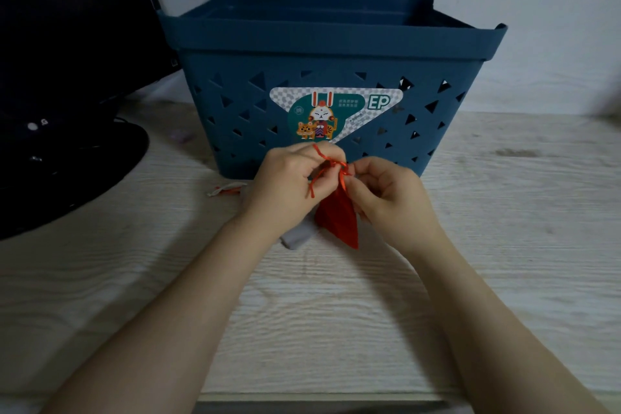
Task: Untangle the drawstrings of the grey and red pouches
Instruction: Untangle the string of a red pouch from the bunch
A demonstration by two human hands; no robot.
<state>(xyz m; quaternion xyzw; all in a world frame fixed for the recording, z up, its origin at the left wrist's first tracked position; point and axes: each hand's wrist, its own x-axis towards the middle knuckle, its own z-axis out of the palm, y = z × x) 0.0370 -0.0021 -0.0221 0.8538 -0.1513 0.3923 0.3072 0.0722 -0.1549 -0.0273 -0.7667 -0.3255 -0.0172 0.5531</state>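
Note:
A red pouch [337,222] hangs from its red drawstrings [331,165], lifted just above the table in front of the basket. My left hand [292,181] pinches the knotted strings from the left, with loose string ends trailing over its fingers. My right hand [386,191] pinches the same knot from the right, right at the pouch's mouth. A grey pouch [299,235] shows below my left wrist, mostly hidden by my hand and the red pouch. Its own strings are not visible.
A blue plastic basket [336,44] with triangular holes and a sticker stands just behind my hands. A dark monitor with its round base [67,161] fills the left. A small white and red scrap [225,189] lies on the pale wooden table [336,312].

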